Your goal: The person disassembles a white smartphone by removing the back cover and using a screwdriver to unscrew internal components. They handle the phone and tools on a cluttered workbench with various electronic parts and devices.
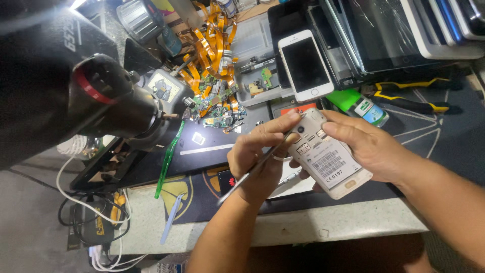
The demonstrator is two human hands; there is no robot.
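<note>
A person works on an opened phone (328, 159) held above the front edge of a cluttered tabletop (313, 225). The right hand (371, 146) grips the phone from the side, fingers wrapped over its upper part, holding it tilted with its back facing up. The left hand (260, 159) is closed around slim metal tweezers (257, 167), pinching them like a pen, their tip resting near the top of the phone beside the camera lens.

As far as can be judged, the work is partway along: the phone's back cover is already off, leaving card slots, a white label sticker and the inner frame exposed, and the tweezers are only now probing the upper area. No removed part can be seen in the tweezers' tip.

The phone's body is pale gold or champagne with rounded corners. Behind it lie a white phone (305, 65) face up, a heap of orange ribbon cables (207, 50), yellow-handled pliers (409, 96) and a black microscope (76, 86) at the left.
</note>
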